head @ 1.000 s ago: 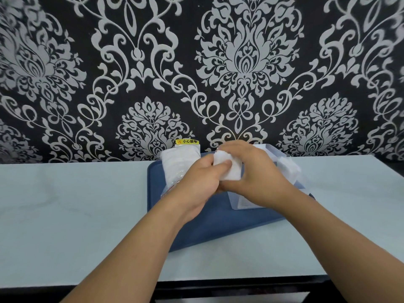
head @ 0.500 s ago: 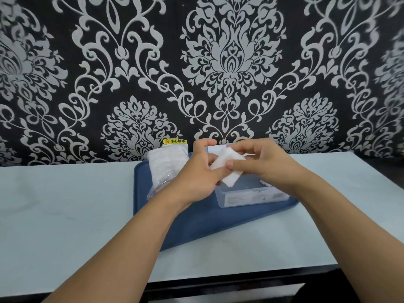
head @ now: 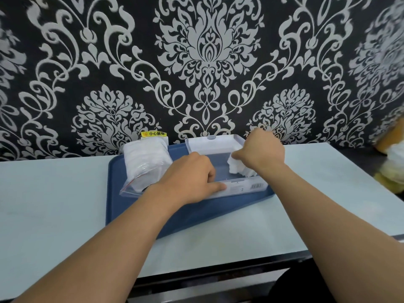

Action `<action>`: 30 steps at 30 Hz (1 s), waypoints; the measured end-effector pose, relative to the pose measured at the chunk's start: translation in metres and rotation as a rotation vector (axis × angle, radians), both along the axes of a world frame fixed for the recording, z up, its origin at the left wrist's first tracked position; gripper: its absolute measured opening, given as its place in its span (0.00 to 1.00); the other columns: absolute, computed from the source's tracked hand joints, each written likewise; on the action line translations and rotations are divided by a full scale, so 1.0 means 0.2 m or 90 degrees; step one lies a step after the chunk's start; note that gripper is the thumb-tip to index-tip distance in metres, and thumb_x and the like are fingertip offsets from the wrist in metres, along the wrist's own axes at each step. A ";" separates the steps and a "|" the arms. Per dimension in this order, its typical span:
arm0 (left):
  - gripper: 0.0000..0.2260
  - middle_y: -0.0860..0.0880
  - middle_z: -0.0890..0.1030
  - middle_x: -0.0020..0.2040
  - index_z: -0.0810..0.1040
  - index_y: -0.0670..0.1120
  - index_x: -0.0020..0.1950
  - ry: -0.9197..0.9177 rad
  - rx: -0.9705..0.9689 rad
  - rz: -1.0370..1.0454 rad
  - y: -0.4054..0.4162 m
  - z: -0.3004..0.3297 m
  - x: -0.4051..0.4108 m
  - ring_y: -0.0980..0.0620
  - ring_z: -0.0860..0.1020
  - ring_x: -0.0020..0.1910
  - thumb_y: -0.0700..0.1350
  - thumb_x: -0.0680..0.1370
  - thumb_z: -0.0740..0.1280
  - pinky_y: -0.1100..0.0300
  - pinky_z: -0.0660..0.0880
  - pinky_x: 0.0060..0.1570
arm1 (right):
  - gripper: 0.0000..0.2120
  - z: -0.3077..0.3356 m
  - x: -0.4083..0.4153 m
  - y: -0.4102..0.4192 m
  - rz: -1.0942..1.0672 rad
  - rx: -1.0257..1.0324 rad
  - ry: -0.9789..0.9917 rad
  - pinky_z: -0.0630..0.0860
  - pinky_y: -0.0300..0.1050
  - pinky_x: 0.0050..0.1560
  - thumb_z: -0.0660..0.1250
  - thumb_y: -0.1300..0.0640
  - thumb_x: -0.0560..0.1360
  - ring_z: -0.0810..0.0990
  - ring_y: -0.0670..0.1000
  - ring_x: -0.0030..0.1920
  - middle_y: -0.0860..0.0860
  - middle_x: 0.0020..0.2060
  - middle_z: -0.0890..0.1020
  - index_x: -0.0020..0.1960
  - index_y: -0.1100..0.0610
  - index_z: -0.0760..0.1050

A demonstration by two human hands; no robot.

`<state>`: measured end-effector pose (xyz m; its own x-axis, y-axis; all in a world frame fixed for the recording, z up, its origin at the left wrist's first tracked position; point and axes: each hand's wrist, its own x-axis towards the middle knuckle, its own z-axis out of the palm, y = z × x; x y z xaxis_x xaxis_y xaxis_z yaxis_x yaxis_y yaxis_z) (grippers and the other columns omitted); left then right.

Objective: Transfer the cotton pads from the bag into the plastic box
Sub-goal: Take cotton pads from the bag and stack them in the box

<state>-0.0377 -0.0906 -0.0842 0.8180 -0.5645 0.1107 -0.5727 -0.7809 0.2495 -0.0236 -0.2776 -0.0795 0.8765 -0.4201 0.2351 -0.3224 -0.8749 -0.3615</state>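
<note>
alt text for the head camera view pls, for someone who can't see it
A person's right hand places white cotton pads into a clear plastic box while the left hand steadies its front edge. Box and bag of pads sit on a blue tray.

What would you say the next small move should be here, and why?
Probably let go: the right hand holds the cotton pads already down inside the open plastic box, which the left hand steadies. Then reach back to the bag, which looks full.
</note>
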 end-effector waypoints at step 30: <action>0.17 0.57 0.80 0.36 0.79 0.51 0.35 0.040 -0.066 0.024 0.01 -0.03 0.00 0.54 0.79 0.40 0.64 0.72 0.72 0.56 0.77 0.41 | 0.07 -0.02 0.00 -0.04 0.161 0.131 -0.082 0.69 0.41 0.34 0.79 0.52 0.68 0.76 0.47 0.36 0.46 0.35 0.78 0.44 0.51 0.84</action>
<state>-0.0373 -0.0886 -0.0902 0.8458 -0.5210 0.1152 -0.5238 -0.7697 0.3649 -0.0232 -0.2848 -0.0826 0.9275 -0.2438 0.2833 -0.0452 -0.8256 -0.5624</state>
